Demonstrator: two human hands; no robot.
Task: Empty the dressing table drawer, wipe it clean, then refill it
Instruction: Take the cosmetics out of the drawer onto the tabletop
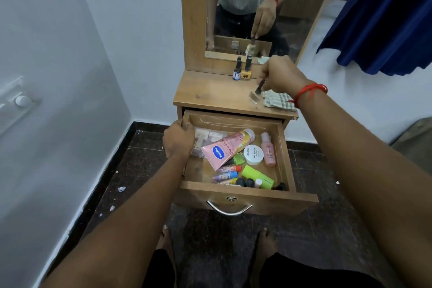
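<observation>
While your feet stand on the dark floor point(131, 170), the drawer point(247, 196) hangs pulled out before you, still full: a pink Vaseline tube point(225, 148), a white nail polish jar point(253, 154), a pink bottle point(268, 149), a green bottle point(257, 176) and small tubes. Your left hand point(178, 140) is closed over the drawer's left wall. Farther on, your right hand point(281, 77) pinches a small clear bottle point(255, 95) by its dark cap, tilted just above the tabletop point(210, 93), beside a checked cloth point(277, 100). Two little bottles point(242, 70) stand below the mirror point(254, 7).
</observation>
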